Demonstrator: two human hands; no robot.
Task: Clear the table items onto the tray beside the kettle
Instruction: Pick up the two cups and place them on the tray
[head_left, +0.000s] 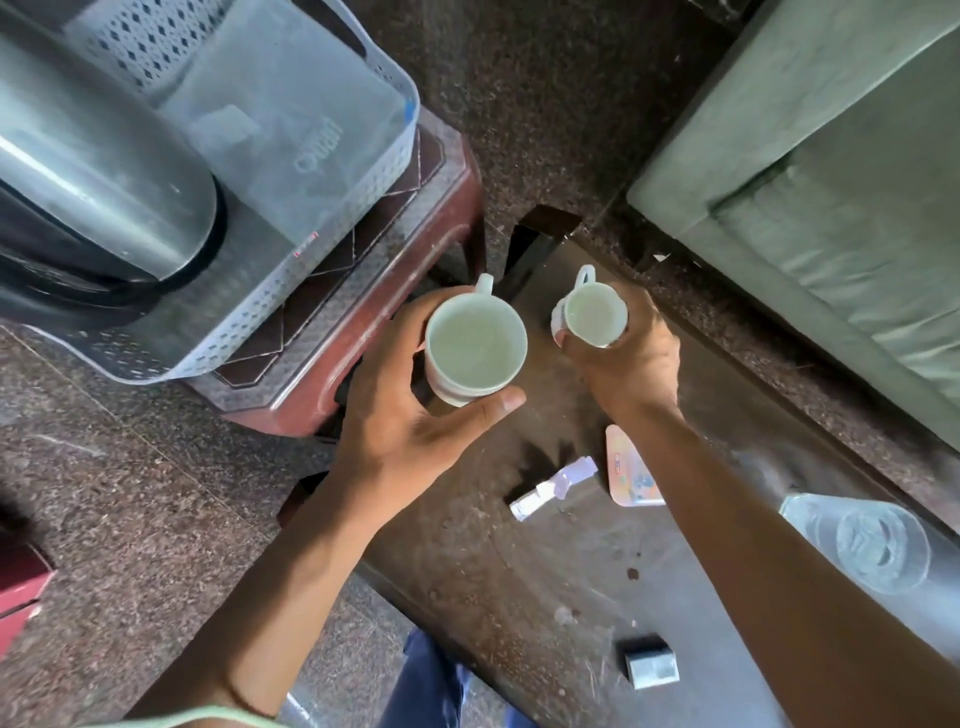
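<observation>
My left hand (410, 415) grips a large white cup (475, 345) round its side, held above the gap between the dark table (519, 561) and the red stool. My right hand (628, 358) grips a smaller white cup (595, 314) over the table's far end. Both cups are upright and look empty, handles pointing away from me. The pale perforated tray (291, 291) sits on the stool at upper left, with a steel kettle (98, 171) standing in its left part. Still on the table lie a crumpled white wrapper (550, 488), a peach packet (631, 470), a clear glass (878, 540) and a small grey box (652, 667).
The red stool (415, 322) under the tray stands just left of the table. A green sofa (841, 208) fills the right side. A folded translucent sheet (291, 124) lies in the tray's right part. Speckled floor surrounds everything, and a red object (21, 577) sits at the far left edge.
</observation>
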